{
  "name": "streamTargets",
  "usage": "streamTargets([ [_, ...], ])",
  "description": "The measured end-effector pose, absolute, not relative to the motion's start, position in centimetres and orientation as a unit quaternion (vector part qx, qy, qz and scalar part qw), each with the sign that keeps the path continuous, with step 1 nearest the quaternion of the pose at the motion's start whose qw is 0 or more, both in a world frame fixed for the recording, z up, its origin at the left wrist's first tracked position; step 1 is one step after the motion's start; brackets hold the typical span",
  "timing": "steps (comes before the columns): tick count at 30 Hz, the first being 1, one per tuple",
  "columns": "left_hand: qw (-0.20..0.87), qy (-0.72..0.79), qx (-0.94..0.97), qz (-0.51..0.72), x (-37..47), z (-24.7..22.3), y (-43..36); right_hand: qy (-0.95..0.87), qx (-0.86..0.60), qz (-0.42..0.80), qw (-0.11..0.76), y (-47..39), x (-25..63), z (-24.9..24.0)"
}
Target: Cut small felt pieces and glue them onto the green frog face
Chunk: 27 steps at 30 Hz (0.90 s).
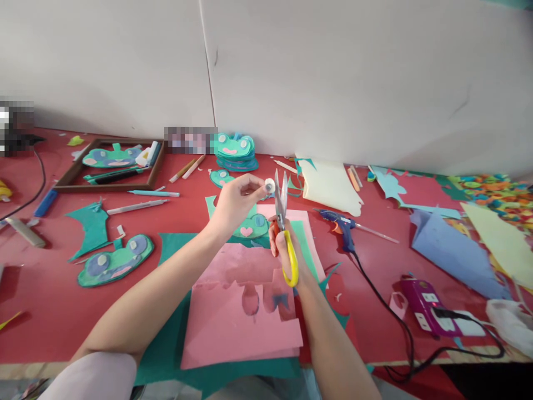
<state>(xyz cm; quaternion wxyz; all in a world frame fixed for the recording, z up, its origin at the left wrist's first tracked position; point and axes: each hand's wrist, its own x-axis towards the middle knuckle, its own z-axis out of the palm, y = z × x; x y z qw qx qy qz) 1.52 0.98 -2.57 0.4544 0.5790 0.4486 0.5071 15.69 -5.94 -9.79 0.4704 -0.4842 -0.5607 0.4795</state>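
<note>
My left hand (236,201) pinches a small white round cutout (270,185) between its fingertips, held above the table. My right hand (283,251) grips scissors (283,222) with yellow and orange handles, blades pointing up and slightly apart right beside the white piece. Under both hands lie a pink foam sheet (241,311) with cut-out holes and a green frog-face piece (251,226) with a pink heart, on a green sheet (175,244).
A blue glue gun (342,226) with black cord lies right of the hands, near a purple power strip (425,304). Finished frog faces (115,260) lie left; a stack of them (234,151) sits by the wall. A wooden frame (109,165), pens and paper scraps surround.
</note>
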Motion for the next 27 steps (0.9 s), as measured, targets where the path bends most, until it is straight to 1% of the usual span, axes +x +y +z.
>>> streamTargets([
  [3,0.447,0.431,0.590,0.516,2.0,-2.8,0.8,-0.587,-0.459,0.469,0.475,-6.1,15.6,-9.6],
  [9,0.446,0.405,0.593,0.535,2.3,-3.9,0.8,-0.578,-0.448,0.473,0.491,-6.1,15.5,-9.9],
  [18,0.411,0.410,0.597,0.555,2.8,-4.1,0.5,-0.578,-0.445,0.472,0.495,-6.1,15.3,-9.7],
  [23,0.381,0.433,0.607,0.546,2.9,-3.7,0.3,-0.588,-0.458,0.455,0.487,-6.1,15.4,-9.9],
  [27,0.381,0.429,0.607,0.550,3.1,-3.8,0.1,-0.582,-0.462,0.452,0.493,-6.1,15.3,-10.0],
])
